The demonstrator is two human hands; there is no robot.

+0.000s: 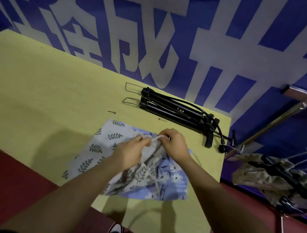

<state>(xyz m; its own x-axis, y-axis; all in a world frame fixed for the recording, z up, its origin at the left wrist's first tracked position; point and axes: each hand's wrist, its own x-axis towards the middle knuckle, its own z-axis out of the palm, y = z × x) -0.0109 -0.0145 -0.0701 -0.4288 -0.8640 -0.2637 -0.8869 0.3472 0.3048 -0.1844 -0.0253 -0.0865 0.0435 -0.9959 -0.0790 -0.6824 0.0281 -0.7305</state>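
Note:
A leaf-printed cloth [102, 148], pale grey on the left and blue-violet on the right, lies spread on the yellow-green table [35, 92]. Both my hands work at its far edge. My left hand [133, 150] pinches a bunched fold of the cloth. My right hand [174, 144] grips the same fold, where a thin white strip [157, 137] runs between the two hands. What the fingers hide underneath I cannot make out.
Two black hand pumps [176, 109] with hoses lie at the table's far right. Two small metal pins [111, 112] [162, 120] rest beyond the cloth. A camouflage-patterned bundle [280, 176] sits off the table's right edge. A blue wall with white lettering stands behind.

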